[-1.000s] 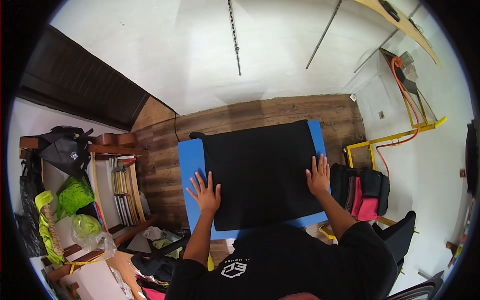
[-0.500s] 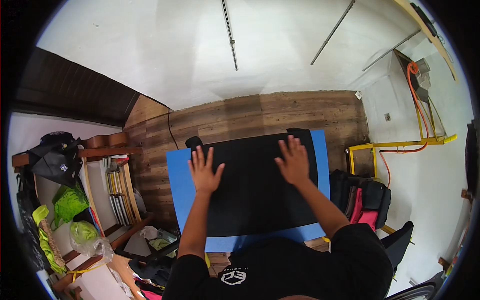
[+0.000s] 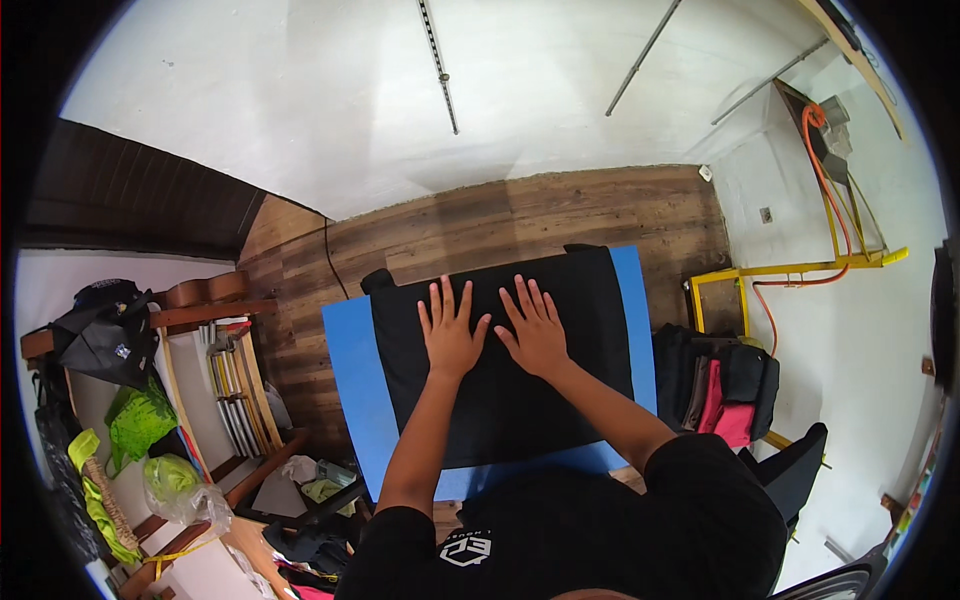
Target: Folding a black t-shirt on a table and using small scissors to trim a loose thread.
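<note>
A black cloth garment, perhaps a shirt, lies spread over a blue board. Two short black flaps, which look like sleeves, stick out past its far corners. My left hand rests flat on the cloth left of its middle, fingers apart and pointing away from me. Close beside it, my right hand also lies palm down with spread fingers. The two thumbs are a short gap apart. Neither hand grips anything.
Folded black and pink clothes are stacked at the right, near a yellow frame with an orange hose. On the left, a wooden rack holds bags and a green bundle. A white wall stands beyond the wood floor.
Both hands have slid inward over the cloth, from near its sides to close together at the middle. The whole view has shifted and tilted slightly.
</note>
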Motion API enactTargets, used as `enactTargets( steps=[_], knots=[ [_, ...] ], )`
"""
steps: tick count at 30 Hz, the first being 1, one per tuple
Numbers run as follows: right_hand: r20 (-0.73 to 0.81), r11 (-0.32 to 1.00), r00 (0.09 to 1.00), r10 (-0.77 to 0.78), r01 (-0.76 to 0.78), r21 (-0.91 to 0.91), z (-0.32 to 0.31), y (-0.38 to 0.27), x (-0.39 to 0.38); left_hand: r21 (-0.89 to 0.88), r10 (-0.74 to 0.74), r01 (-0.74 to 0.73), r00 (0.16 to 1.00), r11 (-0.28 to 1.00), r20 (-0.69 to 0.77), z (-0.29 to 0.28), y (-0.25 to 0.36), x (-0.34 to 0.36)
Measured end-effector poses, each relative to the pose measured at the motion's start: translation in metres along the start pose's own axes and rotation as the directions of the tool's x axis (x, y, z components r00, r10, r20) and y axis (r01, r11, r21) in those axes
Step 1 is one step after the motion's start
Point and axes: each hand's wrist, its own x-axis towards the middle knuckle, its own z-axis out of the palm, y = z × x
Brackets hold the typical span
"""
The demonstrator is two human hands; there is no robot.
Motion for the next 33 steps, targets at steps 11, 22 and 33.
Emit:
enactTargets(
  steps=[11, 22, 33],
  knots=[
    [0.011, 0.914, 0.93, 0.366, -0.358, -0.191, -0.071, 0.077, -0.161, 0.119, -0.359, 0.348, 0.929, 0.93, 0.086, -0.044, -0.064, -0.206],
    [-0.18, 0.772, 0.781, 0.598, -0.622, -0.133, -0.079, 0.04, -0.302, 0.019, -0.461, 0.462, 0.887, 0.887, -0.034, -0.05, -0.044, -0.286],
    [-0.303, 0.617, 0.546, 0.781, -0.601, 0.508, -0.079, 0.062, -0.323, -0.347, -0.543, 0.487, 0.836, 0.801, -0.08, -0.091, -0.056, -0.304]
  ],
)
